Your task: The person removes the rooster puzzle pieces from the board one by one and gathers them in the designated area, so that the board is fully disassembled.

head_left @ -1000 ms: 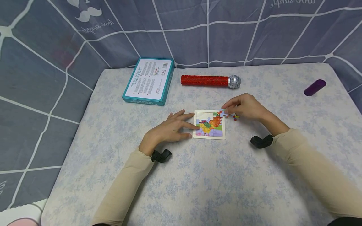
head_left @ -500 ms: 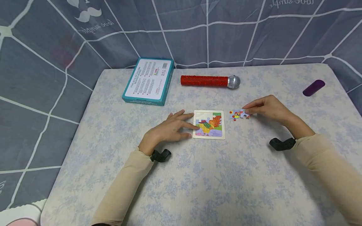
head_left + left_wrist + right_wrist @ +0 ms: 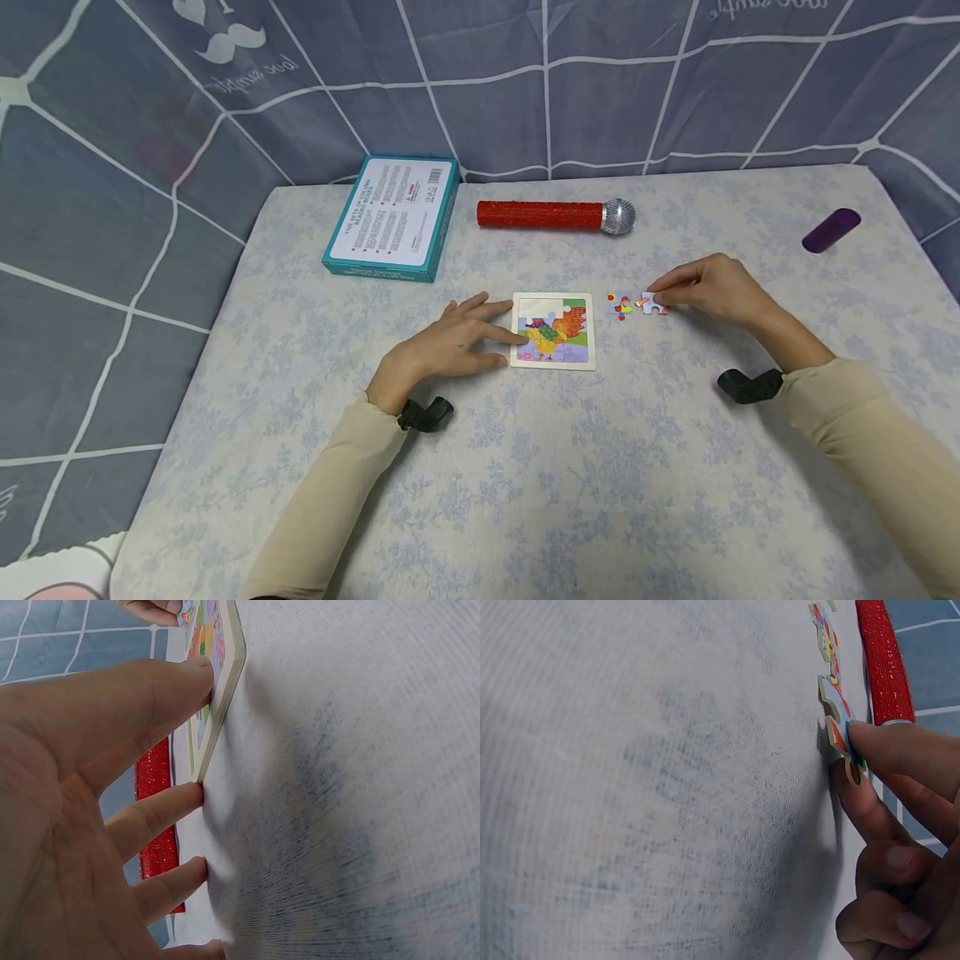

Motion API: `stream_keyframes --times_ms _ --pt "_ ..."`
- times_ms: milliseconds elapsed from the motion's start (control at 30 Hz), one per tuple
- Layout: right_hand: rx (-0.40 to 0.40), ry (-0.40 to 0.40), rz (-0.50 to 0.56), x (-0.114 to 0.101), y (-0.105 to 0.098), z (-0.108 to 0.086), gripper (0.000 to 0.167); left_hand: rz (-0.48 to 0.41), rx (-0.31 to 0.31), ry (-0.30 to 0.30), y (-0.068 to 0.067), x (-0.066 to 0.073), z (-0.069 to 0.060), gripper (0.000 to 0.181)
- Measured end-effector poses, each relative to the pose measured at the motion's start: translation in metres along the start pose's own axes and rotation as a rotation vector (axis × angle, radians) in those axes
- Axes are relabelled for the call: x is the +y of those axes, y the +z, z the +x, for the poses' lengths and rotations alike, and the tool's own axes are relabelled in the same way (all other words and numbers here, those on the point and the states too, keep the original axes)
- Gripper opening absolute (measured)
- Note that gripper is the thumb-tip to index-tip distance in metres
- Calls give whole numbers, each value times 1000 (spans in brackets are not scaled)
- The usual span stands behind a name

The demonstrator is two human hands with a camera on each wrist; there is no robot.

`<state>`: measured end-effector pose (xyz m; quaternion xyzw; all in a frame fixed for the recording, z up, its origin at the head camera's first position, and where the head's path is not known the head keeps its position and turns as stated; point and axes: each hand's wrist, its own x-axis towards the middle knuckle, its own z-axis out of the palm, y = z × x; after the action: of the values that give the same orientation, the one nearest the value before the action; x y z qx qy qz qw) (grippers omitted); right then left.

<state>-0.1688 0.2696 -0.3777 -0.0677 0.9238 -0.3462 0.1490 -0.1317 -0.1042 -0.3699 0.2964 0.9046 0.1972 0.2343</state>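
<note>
A small square jigsaw board (image 3: 592, 337) with a pale rim lies on the table, its rooster picture partly filled and its upper left bare. Spread out flat beside it, my left hand (image 3: 450, 342) rests fingertips on its left side; in the left wrist view the thumb (image 3: 161, 686) lies over the board's edge. To the right of the board, my right hand (image 3: 712, 287) pinches a light-blue puzzle piece (image 3: 653, 305) between thumb and index finger. Just left of that piece is a colourful loose puzzle piece (image 3: 620, 306) on the cloth.
Behind the board lies a red glittery microphone (image 3: 540, 215) with a silver head. A teal-edged box (image 3: 393, 217) sits at the back left. Far right is a dark purple cylinder (image 3: 831, 231). Grey-blue curtain cloth (image 3: 495, 117) hangs along the table's back edge.
From the board's upper right corner, my right hand has moved right with the puzzle piece, beside the loose one. Its piece has since shifted slightly. My left hand stays in place.
</note>
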Motion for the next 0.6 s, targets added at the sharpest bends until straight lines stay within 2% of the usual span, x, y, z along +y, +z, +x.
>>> stream_keyframes --times_ms 600 --pt "20 2 -59 -9 2 -2 21 -2 2 -1 1 -2 0 38"
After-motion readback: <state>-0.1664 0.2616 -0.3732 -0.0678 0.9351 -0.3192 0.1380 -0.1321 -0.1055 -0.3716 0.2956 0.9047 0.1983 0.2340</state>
